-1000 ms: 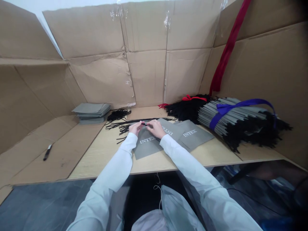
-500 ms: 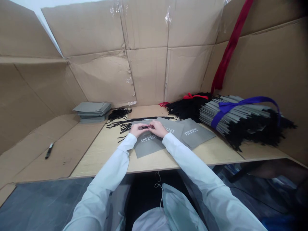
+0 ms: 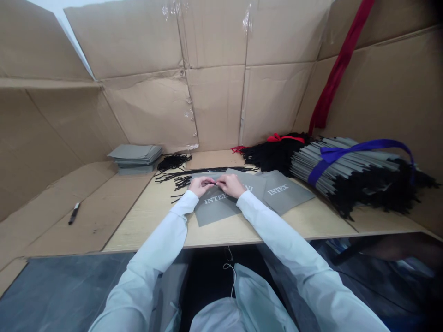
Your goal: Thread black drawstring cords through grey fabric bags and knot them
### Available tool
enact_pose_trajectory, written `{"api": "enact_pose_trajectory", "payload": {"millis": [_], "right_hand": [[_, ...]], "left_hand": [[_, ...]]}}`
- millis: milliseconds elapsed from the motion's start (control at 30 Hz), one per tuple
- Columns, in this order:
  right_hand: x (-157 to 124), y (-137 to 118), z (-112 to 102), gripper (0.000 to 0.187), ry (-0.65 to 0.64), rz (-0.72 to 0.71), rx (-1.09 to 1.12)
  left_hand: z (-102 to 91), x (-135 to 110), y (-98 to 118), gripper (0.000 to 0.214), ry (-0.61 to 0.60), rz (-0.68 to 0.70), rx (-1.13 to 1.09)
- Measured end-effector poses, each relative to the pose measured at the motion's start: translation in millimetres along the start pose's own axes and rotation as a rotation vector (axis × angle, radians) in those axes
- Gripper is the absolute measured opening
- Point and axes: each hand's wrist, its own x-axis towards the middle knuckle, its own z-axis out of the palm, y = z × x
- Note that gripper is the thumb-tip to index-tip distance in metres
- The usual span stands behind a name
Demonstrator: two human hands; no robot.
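At the far edge of the flat grey INTEX bag, left hand and right hand meet, both pinched narrowly on a black cord running left-to-right between them.

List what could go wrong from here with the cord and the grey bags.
The black cord, pinched between left hand and right hand, may slip free. The left sleeve could snag the loose cords. Shifting the top grey bag might drag the overlapping bags.
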Motion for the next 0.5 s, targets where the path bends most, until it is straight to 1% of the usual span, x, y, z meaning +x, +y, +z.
{"api": "enact_pose_trajectory", "payload": {"millis": [100,200,300,400,500], "right_hand": [[0,0,-1,0.021,-0.010,0.014,-0.031],[0,0,-1,0.021,0.002,0.010,-0.024],[0,0,0,0.020,0.040,-0.003,0.024],[1,-2,3,0.017,0.086,0.020,0.081],[3,-4,4,0.013,0.101,0.042,0.139]], "left_hand": [[-3.8,1,-3,0.018,-0.042,0.091,0.133],[-4.8,1,-4,0.023,-0.030,0.128,0.182],[-2.5,0,-2,0.028,0.002,0.119,0.141],[0.7,0,3,0.035,0.017,0.081,0.065],[3.1,-1,7,0.033,0.026,0.081,0.017]]}}
